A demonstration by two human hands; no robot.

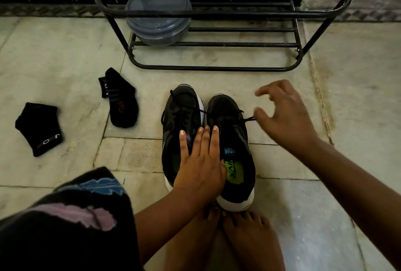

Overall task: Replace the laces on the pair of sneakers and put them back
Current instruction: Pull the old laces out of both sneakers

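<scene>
While the left hand (198, 162) lies flat on the sneakers (208, 140), the right hand (284, 114) hovers released.

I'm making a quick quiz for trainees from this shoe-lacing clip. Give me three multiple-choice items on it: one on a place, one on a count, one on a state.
1. Where is the grey lidded container?
A. on the rack's bottom shelf
B. on the floor beside the socks
C. inside a sneaker

2. How many black socks lie on the floor?
A. one
B. two
C. four

3. What is the left hand doing?
A. pinching a lace
B. lying flat across the sneakers
C. lifting a sock

Answers:
1 A, it sits on the lowest bars of the black rack.
2 B, both lie left of the sneakers.
3 B, its fingers are straight, spanning both shoes.
</scene>
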